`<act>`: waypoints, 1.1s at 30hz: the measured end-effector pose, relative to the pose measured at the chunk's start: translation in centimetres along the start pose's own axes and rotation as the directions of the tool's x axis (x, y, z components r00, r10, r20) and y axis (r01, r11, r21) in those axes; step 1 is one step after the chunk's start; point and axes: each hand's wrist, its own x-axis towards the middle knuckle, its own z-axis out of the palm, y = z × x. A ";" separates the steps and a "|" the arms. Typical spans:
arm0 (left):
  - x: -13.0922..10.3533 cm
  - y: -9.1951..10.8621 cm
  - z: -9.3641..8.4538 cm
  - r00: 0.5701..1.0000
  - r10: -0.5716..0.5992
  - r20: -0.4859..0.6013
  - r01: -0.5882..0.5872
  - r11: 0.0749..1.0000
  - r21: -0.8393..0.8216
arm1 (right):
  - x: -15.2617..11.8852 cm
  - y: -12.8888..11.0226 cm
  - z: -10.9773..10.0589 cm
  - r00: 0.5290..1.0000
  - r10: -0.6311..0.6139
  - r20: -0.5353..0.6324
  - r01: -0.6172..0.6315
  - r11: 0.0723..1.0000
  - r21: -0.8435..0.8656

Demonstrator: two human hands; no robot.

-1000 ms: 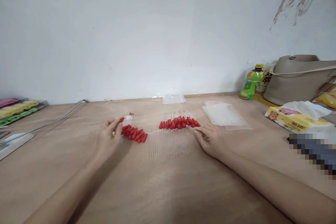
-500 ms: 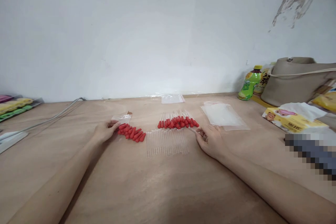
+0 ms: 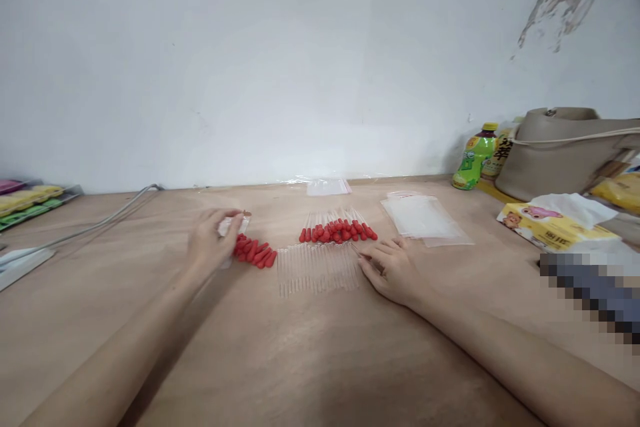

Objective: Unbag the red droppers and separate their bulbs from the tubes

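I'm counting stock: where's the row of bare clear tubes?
In the head view, the bare clear tubes lie centrally, between the loose red bulbs and the right hand.

The single view looks from the wearer's head, facing forward and down across the table (image 3: 300, 360); the wall (image 3: 280, 67) closes it at twelve o'clock; the left hand (image 3: 210, 240) shows close by at eight, the right hand (image 3: 397, 273) at four.

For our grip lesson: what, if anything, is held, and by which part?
Right hand: seemingly a clear tube, near one end. Left hand: cannot tell.
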 end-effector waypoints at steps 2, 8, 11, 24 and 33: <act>-0.5 2.9 0.7 0.987 0.132 0.087 -0.128 0.991 -0.043 | 0.0 -0.2 -0.1 1.000 -0.022 0.019 0.022 1.000 -0.006; -1.6 9.0 4.8 0.845 0.448 0.292 -0.452 0.890 -0.058 | 0.2 -0.4 -0.6 0.993 -0.065 0.098 0.066 0.998 -0.006; -1.1 10.0 6.7 0.824 0.480 0.300 -0.488 0.871 -0.054 | 0.4 -0.5 -0.9 0.990 -0.067 0.126 0.066 0.998 0.009; -1.0 10.2 8.8 0.984 0.172 0.045 -0.155 0.953 -0.262 | 0.3 -0.2 -0.7 0.988 -0.078 0.136 0.072 0.996 0.047; -5.8 7.3 5.1 0.992 0.107 0.062 -0.045 0.781 -0.623 | 0.1 0.0 -0.4 0.995 -0.071 0.063 0.063 0.991 0.119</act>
